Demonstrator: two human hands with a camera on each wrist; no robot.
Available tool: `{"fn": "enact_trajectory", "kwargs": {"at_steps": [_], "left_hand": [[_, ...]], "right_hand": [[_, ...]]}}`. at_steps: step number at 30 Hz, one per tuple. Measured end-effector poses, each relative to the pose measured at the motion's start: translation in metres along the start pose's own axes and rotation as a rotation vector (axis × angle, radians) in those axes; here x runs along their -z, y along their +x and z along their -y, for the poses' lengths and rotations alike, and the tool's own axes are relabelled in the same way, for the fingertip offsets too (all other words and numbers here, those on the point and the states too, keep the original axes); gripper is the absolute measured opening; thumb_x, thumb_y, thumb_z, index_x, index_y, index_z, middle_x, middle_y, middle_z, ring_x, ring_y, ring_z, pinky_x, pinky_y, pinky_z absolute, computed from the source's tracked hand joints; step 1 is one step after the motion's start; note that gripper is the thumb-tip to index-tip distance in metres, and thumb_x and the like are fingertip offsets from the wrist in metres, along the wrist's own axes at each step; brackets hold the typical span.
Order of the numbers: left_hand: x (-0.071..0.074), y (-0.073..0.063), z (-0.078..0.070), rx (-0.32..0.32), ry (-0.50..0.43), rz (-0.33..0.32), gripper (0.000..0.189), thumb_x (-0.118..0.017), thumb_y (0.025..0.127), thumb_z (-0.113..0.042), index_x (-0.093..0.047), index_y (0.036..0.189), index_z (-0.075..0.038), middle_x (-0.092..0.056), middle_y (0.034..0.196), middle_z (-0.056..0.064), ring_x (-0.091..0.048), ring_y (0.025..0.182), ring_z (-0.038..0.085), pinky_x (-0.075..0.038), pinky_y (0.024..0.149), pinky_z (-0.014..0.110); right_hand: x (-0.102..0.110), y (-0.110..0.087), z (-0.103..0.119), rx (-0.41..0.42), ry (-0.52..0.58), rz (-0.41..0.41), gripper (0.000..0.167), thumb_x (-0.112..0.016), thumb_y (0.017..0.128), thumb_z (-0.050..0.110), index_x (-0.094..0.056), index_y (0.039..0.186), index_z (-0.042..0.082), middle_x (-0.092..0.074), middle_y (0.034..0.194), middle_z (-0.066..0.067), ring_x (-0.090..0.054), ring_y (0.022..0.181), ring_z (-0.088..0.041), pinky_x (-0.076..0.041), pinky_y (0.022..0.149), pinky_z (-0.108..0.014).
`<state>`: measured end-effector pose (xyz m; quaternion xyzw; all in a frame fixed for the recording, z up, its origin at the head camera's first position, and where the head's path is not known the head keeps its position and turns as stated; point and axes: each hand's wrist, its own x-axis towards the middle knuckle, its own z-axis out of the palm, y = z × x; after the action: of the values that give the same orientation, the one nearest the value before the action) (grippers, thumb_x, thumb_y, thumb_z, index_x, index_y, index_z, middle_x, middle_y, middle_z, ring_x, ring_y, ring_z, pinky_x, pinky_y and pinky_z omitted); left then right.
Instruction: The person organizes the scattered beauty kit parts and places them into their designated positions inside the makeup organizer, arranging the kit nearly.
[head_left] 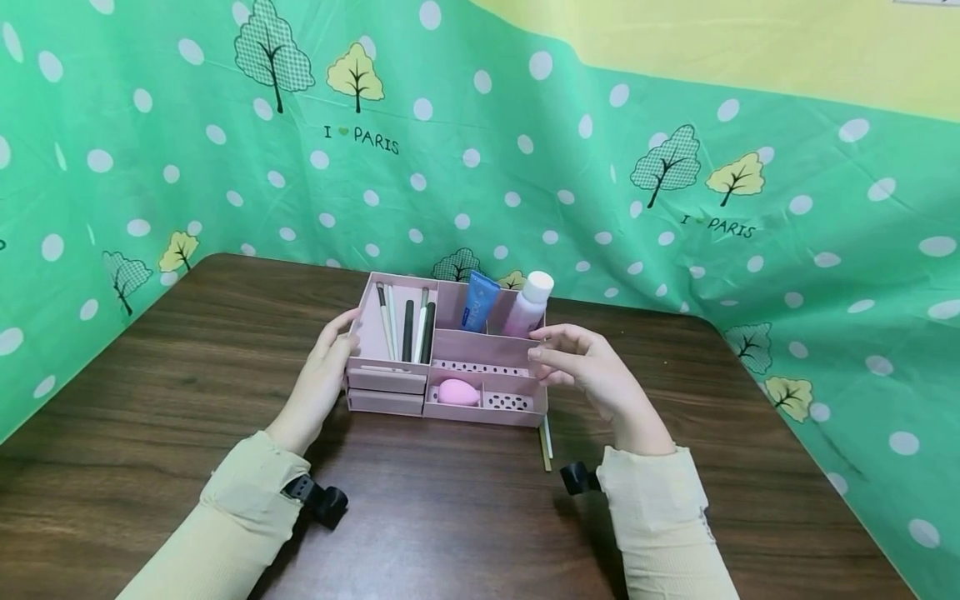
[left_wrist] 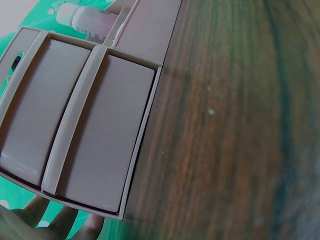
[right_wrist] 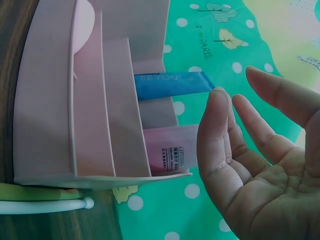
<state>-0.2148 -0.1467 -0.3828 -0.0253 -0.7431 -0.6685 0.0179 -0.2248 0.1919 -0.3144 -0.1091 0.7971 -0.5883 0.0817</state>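
Note:
A pink desktop organizer (head_left: 486, 343) stands on the table. My left hand (head_left: 318, 379) rests its fingers along the organizer's left side; in the left wrist view those fingers (left_wrist: 62, 222) show past the two drawers (left_wrist: 107, 130). At the right, my right hand (head_left: 588, 367) is loosely bent near the organizer's edge, just below a pink bottle with a white cap (head_left: 527, 304). In the right wrist view its fingers (right_wrist: 216, 140) are apart with nothing between them. A blue tube (head_left: 480, 302) stands upright beside the bottle. Several slim brushes and pens (head_left: 408, 329) lie in the left compartment.
A pink egg-shaped sponge (head_left: 457, 392) sits in a front compartment. Two thin sticks (head_left: 545, 442), one greenish and one white, lie on the wooden table (head_left: 442, 508) by the organizer's right front corner. A green dotted curtain (head_left: 465, 133) hangs behind the table.

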Motion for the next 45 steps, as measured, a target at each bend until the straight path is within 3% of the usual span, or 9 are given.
{"fn": "enact_trajectory", "kwargs": {"at_steps": [18,27,37,45], "left_hand": [[0.001,0.002,0.003,-0.003,0.004,-0.002,0.052,-0.032,0.104,-0.027,-0.027,0.156,-0.025,-0.020,0.163,0.008,-0.023,0.145,0.025,-0.018,0.118,0.051],[0.001,0.002,0.001,0.004,0.009,-0.007,0.052,-0.032,0.105,-0.028,-0.027,0.156,-0.026,-0.019,0.163,0.007,-0.022,0.146,0.025,-0.016,0.119,0.052],[0.000,0.002,0.000,0.003,-0.010,-0.005,0.052,-0.031,0.105,-0.027,-0.027,0.157,-0.025,-0.018,0.163,0.009,-0.024,0.143,0.025,-0.020,0.116,0.049],[0.000,0.000,0.000,0.001,-0.002,0.003,0.052,-0.031,0.105,-0.027,-0.026,0.157,-0.025,-0.017,0.164,0.007,-0.022,0.146,0.025,-0.018,0.118,0.052]], "right_hand": [[0.006,0.002,-0.005,-0.026,-0.004,-0.015,0.044,-0.064,0.095,0.011,-0.051,0.131,-0.011,-0.067,0.092,0.001,-0.066,0.074,-0.011,-0.058,0.073,-0.026],[0.007,0.004,-0.004,-0.047,-0.072,-0.040,0.046,-0.067,0.093,0.013,-0.053,0.131,-0.009,-0.065,0.095,-0.007,-0.064,0.075,-0.014,-0.058,0.073,-0.027],[0.007,0.006,-0.006,-0.069,-0.241,-0.120,0.041,-0.068,0.093,0.012,-0.056,0.128,-0.007,-0.063,0.093,-0.013,-0.063,0.071,-0.015,-0.058,0.070,-0.029],[0.011,0.004,-0.012,-0.075,-0.274,-0.173,0.042,-0.068,0.093,0.013,-0.056,0.127,-0.008,-0.063,0.093,-0.014,-0.063,0.068,-0.014,-0.059,0.069,-0.031]]}}
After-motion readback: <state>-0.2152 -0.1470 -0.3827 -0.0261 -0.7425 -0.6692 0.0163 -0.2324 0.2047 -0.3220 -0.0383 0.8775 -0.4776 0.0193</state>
